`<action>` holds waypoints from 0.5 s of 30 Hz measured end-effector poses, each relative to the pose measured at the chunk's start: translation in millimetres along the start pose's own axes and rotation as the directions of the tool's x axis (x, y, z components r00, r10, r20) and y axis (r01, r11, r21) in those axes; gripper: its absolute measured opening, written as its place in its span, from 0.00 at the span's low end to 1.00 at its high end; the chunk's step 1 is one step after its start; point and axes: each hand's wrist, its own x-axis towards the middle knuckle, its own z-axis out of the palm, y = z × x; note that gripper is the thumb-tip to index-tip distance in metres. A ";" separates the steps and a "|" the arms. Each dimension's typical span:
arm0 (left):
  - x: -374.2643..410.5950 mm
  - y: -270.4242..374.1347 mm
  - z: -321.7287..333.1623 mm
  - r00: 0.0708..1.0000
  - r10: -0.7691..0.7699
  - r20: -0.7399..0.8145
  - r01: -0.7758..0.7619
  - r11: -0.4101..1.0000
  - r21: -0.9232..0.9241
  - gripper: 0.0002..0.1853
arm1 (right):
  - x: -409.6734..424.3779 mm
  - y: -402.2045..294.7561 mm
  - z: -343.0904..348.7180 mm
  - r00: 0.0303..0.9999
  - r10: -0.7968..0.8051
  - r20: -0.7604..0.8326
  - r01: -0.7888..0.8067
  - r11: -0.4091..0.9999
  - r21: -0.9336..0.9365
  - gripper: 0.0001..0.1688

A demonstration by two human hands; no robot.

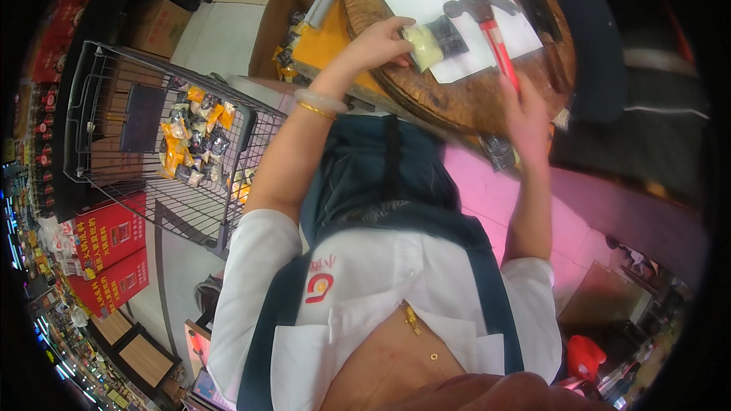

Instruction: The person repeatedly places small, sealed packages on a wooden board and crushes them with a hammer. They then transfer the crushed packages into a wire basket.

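My right hand (524, 104) is closed around the red handle of a claw hammer (495, 40), whose dark head is raised over a white sheet (480, 68). With its fingertips my left hand (384, 43) touches the left edge of a small plastic packet (429, 48), part clear with pale yellow contents and part black. Whether the fingers pinch the packet or only rest on it, I cannot tell. Sheet and packet lie on a round wooden chopping block (457, 105). A cleaver with a dark blade (528, 3) and wooden handle lies at the block's right side.
A wire shopping cart (163, 77) holding many small yellow and black packets (197, 131) stands at the left. Beside the block are an open cardboard box (270, 34) and a yellow surface (325, 51). Another dark packet (498, 151) sits just below the block's near edge. Red cartons (117, 240) stand farther left.
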 end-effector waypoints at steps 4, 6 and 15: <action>6.1 -10.5 3.2 0.998 0.065 -0.009 -0.066 0.997 -0.048 0.25 | 6.2 2.3 11.5 0.993 0.034 0.109 -0.028 0.998 -0.059 0.18; 4.0 -12.7 6.7 0.998 0.059 -0.023 -0.061 0.995 -0.081 0.24 | 5.0 -0.3 7.0 0.994 0.041 0.104 -0.033 0.996 -0.080 0.18; 2.2 -5.1 10.8 0.995 0.047 -0.090 -0.045 0.999 0.020 0.23 | -30.2 9.5 -1.9 0.997 0.036 0.064 -0.030 0.994 -0.101 0.18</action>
